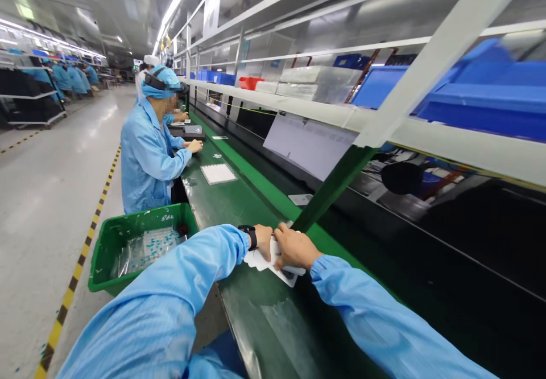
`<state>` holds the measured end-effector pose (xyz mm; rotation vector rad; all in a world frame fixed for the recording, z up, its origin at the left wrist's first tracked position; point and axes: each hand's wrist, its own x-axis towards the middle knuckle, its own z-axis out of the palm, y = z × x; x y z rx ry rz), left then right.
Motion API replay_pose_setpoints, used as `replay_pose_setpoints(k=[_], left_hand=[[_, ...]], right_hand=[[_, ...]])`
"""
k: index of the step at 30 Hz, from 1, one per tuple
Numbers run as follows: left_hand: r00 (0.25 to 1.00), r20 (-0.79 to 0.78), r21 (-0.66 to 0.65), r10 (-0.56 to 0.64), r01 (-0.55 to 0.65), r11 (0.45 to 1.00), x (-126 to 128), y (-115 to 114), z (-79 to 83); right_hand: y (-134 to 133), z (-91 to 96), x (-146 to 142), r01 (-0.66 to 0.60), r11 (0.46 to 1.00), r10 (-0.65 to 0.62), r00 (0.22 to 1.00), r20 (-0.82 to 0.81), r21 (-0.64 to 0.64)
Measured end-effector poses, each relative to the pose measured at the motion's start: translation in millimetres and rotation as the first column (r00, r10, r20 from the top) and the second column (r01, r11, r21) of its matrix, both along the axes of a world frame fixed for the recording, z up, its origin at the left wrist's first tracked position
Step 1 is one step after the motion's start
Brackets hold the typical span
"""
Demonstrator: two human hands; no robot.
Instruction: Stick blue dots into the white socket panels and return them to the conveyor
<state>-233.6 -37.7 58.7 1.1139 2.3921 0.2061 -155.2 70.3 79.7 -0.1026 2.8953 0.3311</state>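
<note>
My left hand [263, 242], with a black watch at the wrist, is closed on a loose bunch of flat white cards [279, 274] with rounded corners. Right beside it, my right hand [295, 248] curls its fingers over the same cards from the other side. The cards overlap unevenly at the green bench top [256, 305], and both hands cover much of them. Whatever is printed on them is too small to read. Just behind the right hand stands the lower green part of a slanted post [330, 191].
Left of the bench is a green bin [100, 265] holding clear plastic pieces with blue bits. Further along lie a white gridded tray [218, 173] and a flat white piece [301, 199]. A co-worker in blue [149, 145] sits there. Shelf rails [298, 102] run overhead on the right.
</note>
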Motion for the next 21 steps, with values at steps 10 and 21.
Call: replay_pose_setpoints(k=[10,21], left_hand=[[0.978,-0.200,0.027,-0.053,0.059,0.998,27.2,-16.1,16.8],[0.912,-0.371,-0.152,-0.174,0.125,0.980,44.4,-33.4,28.3]], right_hand=[[-4.5,0.2,57.9,0.046,0.997,-0.062,0.965,-0.254,-0.069],[24.0,-30.8,97.6,0.299,0.594,-0.587,0.795,-0.150,-0.747]])
